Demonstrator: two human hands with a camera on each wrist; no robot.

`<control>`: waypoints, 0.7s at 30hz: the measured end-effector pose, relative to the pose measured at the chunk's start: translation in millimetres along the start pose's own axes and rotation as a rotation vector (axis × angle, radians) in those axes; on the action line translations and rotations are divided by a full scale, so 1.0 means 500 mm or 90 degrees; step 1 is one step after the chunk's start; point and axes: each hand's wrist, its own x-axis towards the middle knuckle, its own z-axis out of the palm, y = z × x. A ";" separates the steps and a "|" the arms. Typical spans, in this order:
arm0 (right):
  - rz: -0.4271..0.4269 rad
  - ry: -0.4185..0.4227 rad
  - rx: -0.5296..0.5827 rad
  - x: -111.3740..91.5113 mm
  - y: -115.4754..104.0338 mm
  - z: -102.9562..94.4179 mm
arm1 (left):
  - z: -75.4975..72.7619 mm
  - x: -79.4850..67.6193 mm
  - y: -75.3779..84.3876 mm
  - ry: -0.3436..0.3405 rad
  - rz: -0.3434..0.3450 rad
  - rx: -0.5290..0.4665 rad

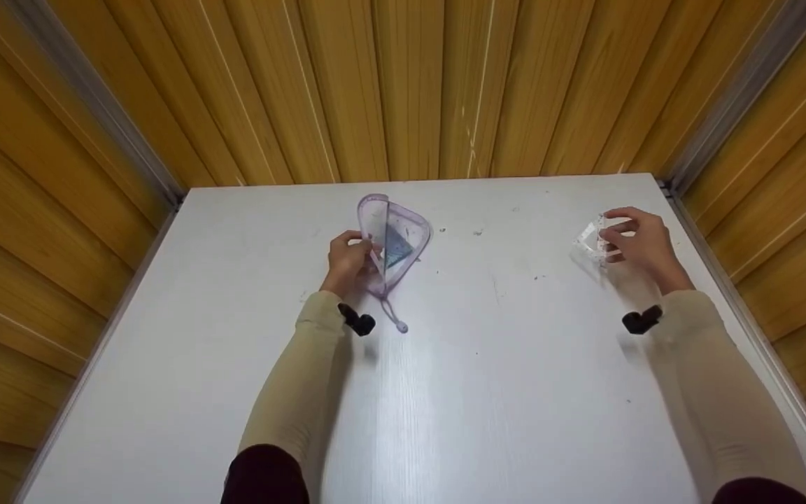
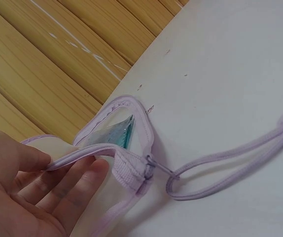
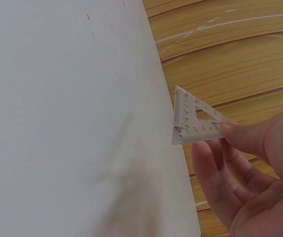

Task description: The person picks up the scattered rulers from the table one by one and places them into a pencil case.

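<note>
Near the middle of the table, my left hand pinches the edge of a clear zip pouch with lilac trim. In the left wrist view the pouch's zipped edge gapes apart, and a bluish-green flat piece shows inside. A lilac strap loop hangs from its corner. Over at the table's right side, my right hand holds a clear set square between thumb and fingers, above the surface. Printed numbers and a triangular cut-out show on the set square in the right wrist view.
A white table with small dark marks lies under both hands. Wood-patterned panels rise behind it and on both sides, with grey metal strips at the corners. Each wrist wears a small black device.
</note>
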 end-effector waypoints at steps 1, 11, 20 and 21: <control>0.000 0.002 0.009 0.001 -0.001 0.001 | 0.000 -0.001 0.000 0.000 0.003 -0.003; 0.005 0.014 0.037 0.012 -0.011 0.014 | 0.000 0.001 -0.001 -0.002 -0.004 -0.008; 0.020 0.021 0.078 0.026 -0.019 0.033 | -0.002 -0.001 0.004 -0.003 -0.003 -0.002; 0.022 0.023 0.085 0.029 -0.021 0.035 | -0.002 -0.002 0.005 -0.002 -0.002 -0.003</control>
